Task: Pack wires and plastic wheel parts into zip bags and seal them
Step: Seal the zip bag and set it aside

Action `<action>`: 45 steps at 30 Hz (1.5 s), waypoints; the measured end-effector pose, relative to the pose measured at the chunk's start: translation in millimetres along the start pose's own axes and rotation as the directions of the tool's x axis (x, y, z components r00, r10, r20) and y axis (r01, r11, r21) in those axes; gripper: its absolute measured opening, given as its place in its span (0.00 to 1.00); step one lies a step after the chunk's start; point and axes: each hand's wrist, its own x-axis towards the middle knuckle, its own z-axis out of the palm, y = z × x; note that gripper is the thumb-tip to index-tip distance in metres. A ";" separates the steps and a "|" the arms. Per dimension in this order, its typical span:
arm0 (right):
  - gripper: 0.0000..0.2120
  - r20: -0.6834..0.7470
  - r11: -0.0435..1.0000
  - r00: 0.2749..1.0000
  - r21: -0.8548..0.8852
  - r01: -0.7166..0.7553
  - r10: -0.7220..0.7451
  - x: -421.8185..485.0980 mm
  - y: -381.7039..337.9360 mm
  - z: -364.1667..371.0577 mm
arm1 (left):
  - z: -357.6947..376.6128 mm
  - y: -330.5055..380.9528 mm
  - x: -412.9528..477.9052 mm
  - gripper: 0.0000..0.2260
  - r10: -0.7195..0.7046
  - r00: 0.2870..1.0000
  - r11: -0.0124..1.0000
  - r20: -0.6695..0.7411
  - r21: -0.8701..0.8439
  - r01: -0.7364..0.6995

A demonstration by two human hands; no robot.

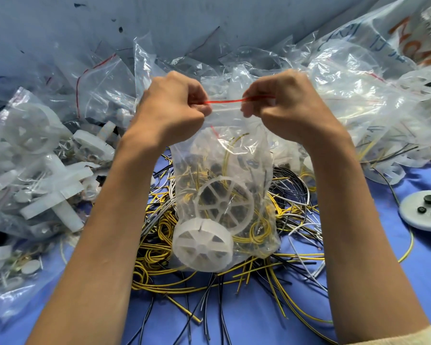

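Observation:
A clear zip bag point(224, 158) hangs upright between both hands, above a heap of loose wires point(209, 275). Its red zip strip point(224, 101) runs taut across the top. My left hand point(171, 108) pinches the strip's left end. My right hand point(281, 105) pinches the right end. Inside the bag lie a flat white spoked wheel point(225, 204), a thicker white wheel point(202, 245) at the bottom and coiled yellow wires point(256, 232). Whether the zip is fully closed cannot be told.
Filled clear bags of white plastic parts point(35, 170) pile up at the left. Empty and filled bags point(346, 95) crowd the back and right. A white disc with black buttons point(423, 211) lies at the right on the blue table cover point(259, 327).

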 end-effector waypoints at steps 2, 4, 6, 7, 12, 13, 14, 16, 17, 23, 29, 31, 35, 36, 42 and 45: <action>0.08 -0.021 1.000 1.000 -0.006 0.020 -0.020 0.6 1.3 -2.2 | 2.3 1.3 0.1 0.07 0.006 1.000 0.999 -0.003 0.043 -0.006; 0.06 -0.030 1.000 0.999 0.009 0.028 -0.027 0.4 3.6 -6.1 | 1.5 2.9 -0.1 0.06 0.013 1.000 1.000 0.015 0.004 -0.013; 0.07 -0.018 0.999 0.999 0.028 0.039 -0.039 -0.7 4.4 -8.3 | -1.5 4.2 -0.9 0.03 0.021 0.999 0.999 0.028 -0.034 -0.020; 0.07 -0.011 0.999 0.999 0.033 0.042 -0.041 -0.9 4.2 -8.2 | -2.7 4.4 -1.2 0.03 0.024 0.999 0.999 0.034 -0.038 -0.023; 0.07 0.010 0.998 0.999 0.043 0.050 -0.051 0.2 -0.8 -2.1 | -1.8 4.8 -2.1 0.01 0.038 0.995 0.999 0.093 -0.027 -0.035; 0.07 0.016 0.998 0.998 0.043 0.053 -0.054 0.5 -1.3 -0.9 | -0.6 5.0 -2.2 0.01 0.041 0.995 0.999 0.094 -0.025 -0.038; 0.07 0.020 0.998 0.998 0.041 0.057 -0.058 0.6 -1.5 -0.1 | 0.4 5.0 -1.9 0.01 0.040 0.995 0.999 0.087 -0.027 -0.038; 0.07 0.011 0.997 0.998 0.034 0.065 -0.065 0.9 -1.7 0.7 | 2.2 4.9 -0.8 0.01 0.039 0.998 0.999 0.058 -0.028 -0.037; 0.07 0.000 0.997 0.998 0.027 0.069 -0.069 1.0 -1.9 1.2 | 2.8 5.1 -0.6 0.02 0.041 0.998 0.999 0.043 -0.024 -0.040; 0.06 -0.039 0.996 0.996 -0.031 0.084 -0.086 1.5 -4.7 1.6 | 8.0 8.4 -0.9 0.04 0.044 0.997 0.999 -0.068 0.015 -0.043; 0.06 -0.040 0.990 0.989 -0.014 0.140 -0.141 1.4 -6.9 1.6 | 8.4 12.6 -2.3 0.03 0.072 0.996 0.996 -0.060 -0.055 -0.076; 0.05 -0.041 0.990 0.989 -0.015 0.140 -0.141 2.3 -6.2 5.3 | 8.6 12.8 -2.2 0.04 0.082 0.996 0.996 -0.039 -0.026 -0.083; 0.05 -0.055 0.994 0.993 -0.038 0.104 -0.106 4.3 -3.1 10.2 | 10.2 15.5 -4.0 0.07 0.088 0.995 0.996 -0.053 0.014 -0.088; 0.05 -0.061 0.994 0.993 -0.036 0.101 -0.103 4.4 -2.6 10.8 | 11.6 16.9 -5.1 0.08 0.089 0.993 0.996 -0.071 0.027 -0.088; 0.05 -0.105 0.997 0.992 0.032 0.077 -0.073 5.1 1.8 9.4 | 14.4 13.7 -3.3 0.06 0.060 0.989 0.998 -0.134 0.022 -0.058; 0.07 -0.068 0.996 0.996 0.069 0.055 -0.050 4.5 6.6 6.9 | 5.5 3.1 0.4 0.05 0.023 0.999 0.999 -0.044 -0.038 -0.025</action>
